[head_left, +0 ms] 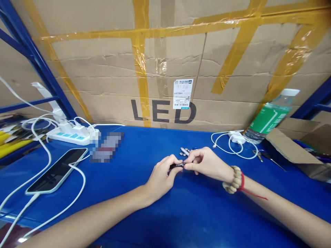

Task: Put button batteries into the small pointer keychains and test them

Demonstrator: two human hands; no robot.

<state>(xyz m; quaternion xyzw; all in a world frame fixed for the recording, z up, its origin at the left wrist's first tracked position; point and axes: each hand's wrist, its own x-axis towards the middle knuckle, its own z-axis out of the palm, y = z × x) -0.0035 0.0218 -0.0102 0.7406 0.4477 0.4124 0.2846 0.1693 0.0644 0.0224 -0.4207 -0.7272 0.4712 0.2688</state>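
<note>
Over the middle of the blue tabletop [144, 144], my left hand [160, 175] pinches a small dark object with a shiny metallic end [177, 165] between thumb and fingers. My right hand [208, 164] meets it from the other side, its thumb and index finger closed at the metallic end. Fingers cover most of the object, so its kind cannot be made out. Just beyond the fingertips lie a short silver stick-shaped piece [184, 151] and several small round silver discs [181, 154] like button cells. A bead bracelet and red string circle my right wrist.
A phone [58, 170] with a white cable and a white power strip [74, 136] are at left. To the right are a coiled white charger cable [236, 137], a green-labelled bottle [270, 117], keys [259, 156] and an open carton [292, 148]. A large cardboard box [108, 79] stands behind.
</note>
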